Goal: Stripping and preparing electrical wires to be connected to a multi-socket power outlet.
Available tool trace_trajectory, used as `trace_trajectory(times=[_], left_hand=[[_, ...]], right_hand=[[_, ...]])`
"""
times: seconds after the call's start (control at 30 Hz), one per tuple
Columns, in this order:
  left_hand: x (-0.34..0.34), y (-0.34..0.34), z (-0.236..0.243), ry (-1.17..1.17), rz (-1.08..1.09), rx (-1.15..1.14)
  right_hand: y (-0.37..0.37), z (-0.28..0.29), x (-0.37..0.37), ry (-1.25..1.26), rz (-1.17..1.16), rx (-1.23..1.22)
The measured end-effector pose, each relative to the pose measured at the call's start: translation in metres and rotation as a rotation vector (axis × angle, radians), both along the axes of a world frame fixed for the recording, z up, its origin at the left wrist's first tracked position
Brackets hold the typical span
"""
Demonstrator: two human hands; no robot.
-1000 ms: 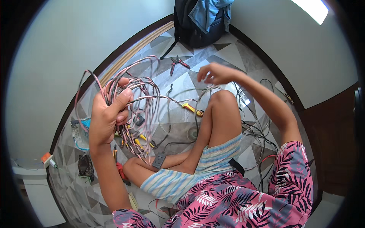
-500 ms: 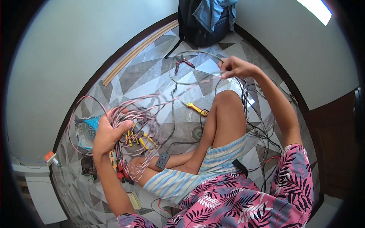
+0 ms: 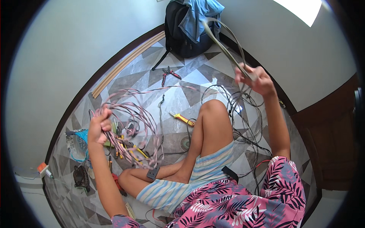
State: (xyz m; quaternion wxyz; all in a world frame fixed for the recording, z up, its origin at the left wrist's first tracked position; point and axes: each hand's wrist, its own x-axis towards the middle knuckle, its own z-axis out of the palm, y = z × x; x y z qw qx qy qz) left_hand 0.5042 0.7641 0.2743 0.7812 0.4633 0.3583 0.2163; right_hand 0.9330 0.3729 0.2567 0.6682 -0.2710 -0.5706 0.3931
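My left hand (image 3: 99, 127) is closed around a loose coil of pink-and-black twisted wire (image 3: 121, 147), which hangs over several yellow-handled tools and my bent leg. One strand runs from this coil across the floor toward the right. Raised at the upper right, my right hand (image 3: 259, 79) is closed on a loop of greyish wire (image 3: 222, 46), slightly blurred. Below that hand, beside my knee, a tangle of black wire (image 3: 249, 131) spreads over the floor. A dark socket block (image 3: 153, 173) rests by my lower leg, under the coil's edge.
A yellow utility knife (image 3: 184, 119) and red-handled pliers (image 3: 175, 74) lie on the tiles. Against the walls are a black backpack (image 3: 178, 47) with blue cloth (image 3: 197, 19) and wooden strips (image 3: 129, 64). At left are a plastic bag (image 3: 78, 146) and a dark pouch (image 3: 81, 176).
My right hand has moved right and a little lower, and its wire loop now swings upward in front of the backpack. My left hand has turned, with the coil hanging more openly. The view has shifted.
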Motion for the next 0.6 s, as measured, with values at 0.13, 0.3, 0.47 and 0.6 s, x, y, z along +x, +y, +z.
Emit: trace_trajectory(times=[0.13,0.3,0.47,0.6], left_hand=[[0.001,0.037,0.014,-0.163,0.081,0.071],[-0.007,0.072,0.057,-0.253,0.072,0.245],[-0.039,0.114,0.098,-0.324,0.052,0.240],[-0.054,0.141,0.110,-0.476,-0.050,0.050]], right_hand=[[-0.048,0.021,-0.002,-0.098,0.406,-0.264],[-0.136,0.047,-0.004,-0.630,0.362,-0.757],[-0.310,0.053,0.007,-0.234,-0.535,-0.478],[-0.451,-0.014,-0.007,0.409,-1.148,-0.237]])
